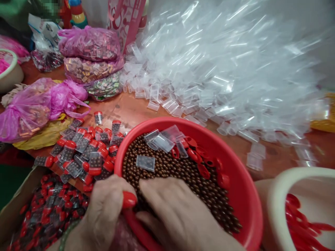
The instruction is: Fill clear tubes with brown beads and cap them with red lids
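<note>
My left hand [102, 205] is closed at the near left rim of a red basin [251, 209]. A glossy red cap [129, 199] sticks out from its fingers; whatever is below the cap is hidden. My right hand [175, 205] reaches into the basin, low over small round brown beads [167, 167], thumb apart from the fingers. Its palm is out of sight. On the beads lie several clear plastic sleeves [145, 163] and red caps [202, 170]. Left of the basin is a pile of clear containers [85, 142] with red caps and dark beads inside.
A large heap of clear sleeves [222, 69] fills the back. To the right stands a cream bucket [274, 198] with red pieces [300, 223]. A carton [15, 191] at lower left contains many filled containers. Pink bags [89, 43] are stacked at the back left.
</note>
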Motion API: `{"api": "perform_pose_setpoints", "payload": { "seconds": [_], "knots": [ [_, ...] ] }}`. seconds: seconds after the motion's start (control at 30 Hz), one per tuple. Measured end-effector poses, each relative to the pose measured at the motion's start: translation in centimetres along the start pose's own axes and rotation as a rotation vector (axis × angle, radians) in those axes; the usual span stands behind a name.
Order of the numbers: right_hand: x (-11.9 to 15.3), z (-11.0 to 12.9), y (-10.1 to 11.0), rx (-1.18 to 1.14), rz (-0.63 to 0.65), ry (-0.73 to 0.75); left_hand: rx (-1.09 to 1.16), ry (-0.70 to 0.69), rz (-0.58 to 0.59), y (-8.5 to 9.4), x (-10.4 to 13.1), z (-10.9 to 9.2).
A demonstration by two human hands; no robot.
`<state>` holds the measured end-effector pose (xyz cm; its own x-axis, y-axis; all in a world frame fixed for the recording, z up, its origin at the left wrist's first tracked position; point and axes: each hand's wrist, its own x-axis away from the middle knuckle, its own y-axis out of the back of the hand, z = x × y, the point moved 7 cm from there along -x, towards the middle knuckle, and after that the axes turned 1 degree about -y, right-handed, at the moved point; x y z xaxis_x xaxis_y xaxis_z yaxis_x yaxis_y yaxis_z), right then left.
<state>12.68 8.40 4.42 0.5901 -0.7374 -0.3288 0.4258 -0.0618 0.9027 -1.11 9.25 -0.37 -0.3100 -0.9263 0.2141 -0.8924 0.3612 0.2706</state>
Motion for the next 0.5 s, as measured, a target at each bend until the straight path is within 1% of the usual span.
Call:
{"api": "perform_pose_setpoints", "payload": {
  "seconds": [0.03, 0.07, 0.13, 0.17, 0.2, 0.23, 0.3, 0.37, 0.4, 0.43, 0.47, 0.5],
  "knots": [
    [-0.3, -1.2, -0.1, 0.015, -0.020, -0.054, -0.023, -0.049, -0.083, 1.7, -0.6, -0.7],
    [-0.5, -2.6, -0.5, 0.023, -0.007, -0.115, -0.084, -0.108, -0.196, 3.4, -1.1, -1.2],
    [-0.8, -5.0, -1.7, -0.007, 0.091, -0.196, -0.250, -0.177, -0.427, 6.5, -1.7, -1.3],
    [-0.9, -6.0, -2.5, -0.035, 0.145, -0.227, -0.349, -0.193, -0.511, 7.5, -2.0, -1.1],
    [-1.0, -6.7, -3.2, -0.071, 0.201, -0.251, -0.451, -0.203, -0.571, 8.2, -2.2, -0.9],
    [-1.0, -7.3, -3.9, -0.102, 0.246, -0.272, -0.554, -0.228, -0.612, 8.5, -2.5, -0.8],
    [-1.0, -7.9, -4.8, -0.147, 0.298, -0.312, -0.727, -0.323, -0.664, 8.2, -3.0, -1.2],
    [-0.7, -8.0, -4.9, -0.154, 0.298, -0.335, -0.791, -0.439, -0.689, 7.0, -3.2, -2.2],
    [-0.4, -8.0, -4.7, -0.155, 0.291, -0.343, -0.781, -0.493, -0.675, 6.0, -3.2, -2.8],
    [-0.1, -7.9, -4.4, -0.159, 0.280, -0.350, -0.752, -0.540, -0.647, 5.0, -3.2, -3.3],
    [0.3, -7.8, -3.9, -0.171, 0.266, -0.361, -0.715, -0.577, -0.591, 3.7, -3.3, -3.8],
    [0.6, -7.7, -3.3, -0.195, 0.247, -0.375, -0.684, -0.604, -0.501, 2.3, -3.5, -4.2]
  ]
}}
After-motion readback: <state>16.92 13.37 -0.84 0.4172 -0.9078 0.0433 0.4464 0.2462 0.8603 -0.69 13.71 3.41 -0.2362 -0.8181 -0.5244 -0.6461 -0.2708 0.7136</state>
